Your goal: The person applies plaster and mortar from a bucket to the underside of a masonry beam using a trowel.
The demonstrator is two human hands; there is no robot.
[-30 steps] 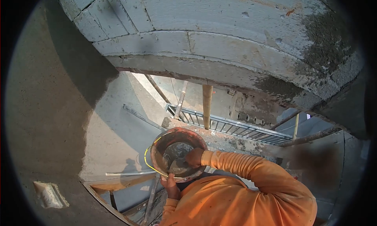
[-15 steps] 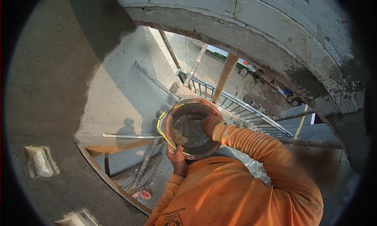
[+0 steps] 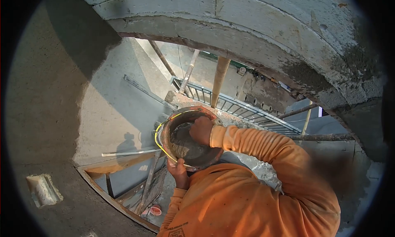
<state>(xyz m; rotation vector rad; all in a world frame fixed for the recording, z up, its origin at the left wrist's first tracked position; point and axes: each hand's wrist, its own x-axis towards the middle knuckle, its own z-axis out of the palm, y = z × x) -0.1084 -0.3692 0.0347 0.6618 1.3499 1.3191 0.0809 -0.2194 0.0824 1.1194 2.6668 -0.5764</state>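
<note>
**Mortar pan held up under a block arch**

Head view: A round, rust-coloured pan is held up in front of a person in an orange long-sleeved shirt, who is seen from above. The pan is tilted so that its inside faces the camera, and grey wet mortar is seen lying in its bottom. A yellow cord is run along the pan's left rim.

The left hand is closed on the lower rim of the pan, with the fingers wrapped over the edge. The right hand is placed inside the pan at its upper right, pressed against the mortar; whether anything is gripped in it cannot be told. The two hands are kept apart, on opposite sides of the pan.

Above, a curved arch of grey blocks is seen, with dark damp mortar smeared on its right part. To the left, a plastered wall is shown, half in shade, with a small rectangular recess set in it. Behind the pan, a metal railing and a wooden pole are visible, and a thin white pipe is laid across a wooden frame lower down.
</note>
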